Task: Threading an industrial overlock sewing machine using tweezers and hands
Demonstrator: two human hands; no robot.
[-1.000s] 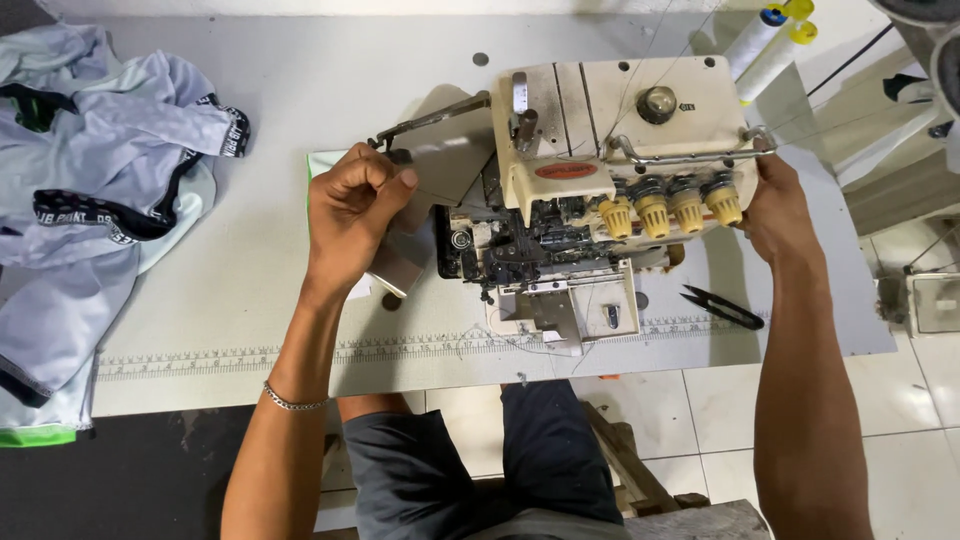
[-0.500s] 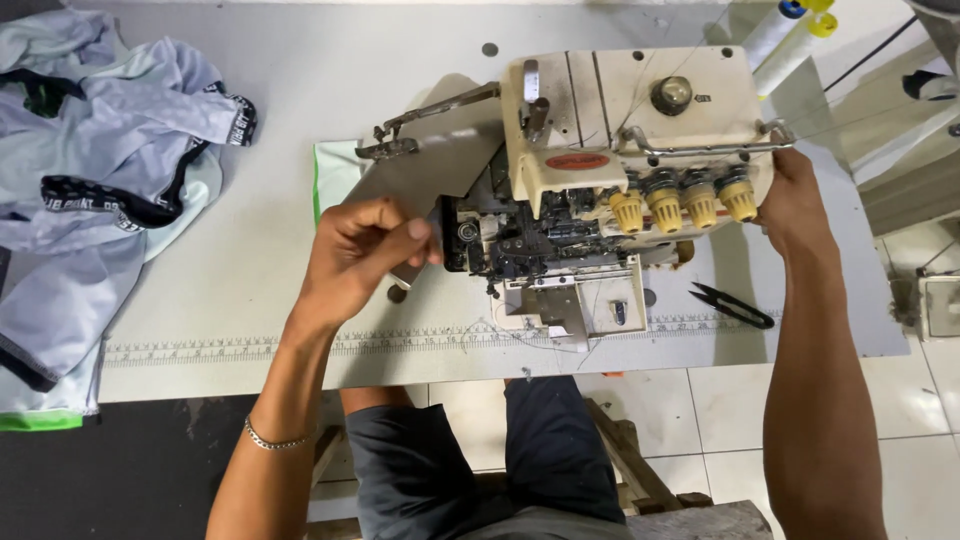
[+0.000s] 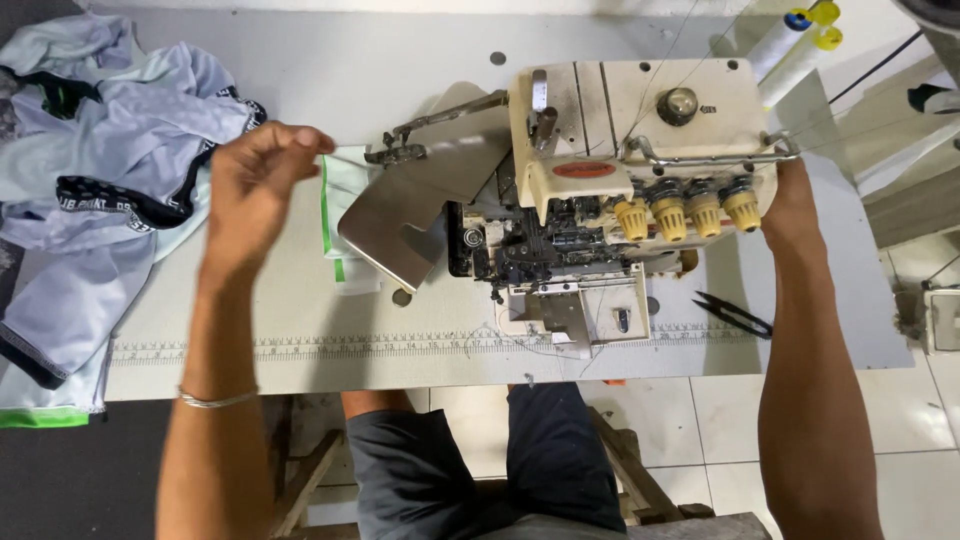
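- The sewing machine (image 3: pixel 640 190) stood on the table (image 3: pixel 300 330).
- A heap of garments (image 3: pixel 100 170) lay at its left.
- Snips (image 3: pixel 735 313) lay right of it.
- 2 thread cones (image 3: pixel 800 45) stood behind it.

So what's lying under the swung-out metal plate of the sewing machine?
A white and green fabric piece sticks out from under the metal plate, near the left hand. How far it runs underneath is hidden.

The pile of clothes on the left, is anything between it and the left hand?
Nothing visible lies between them. The left hand is raised right beside the pile of clothes, fingers pinched, with only bare table around. The sewing machine sits on its other side.
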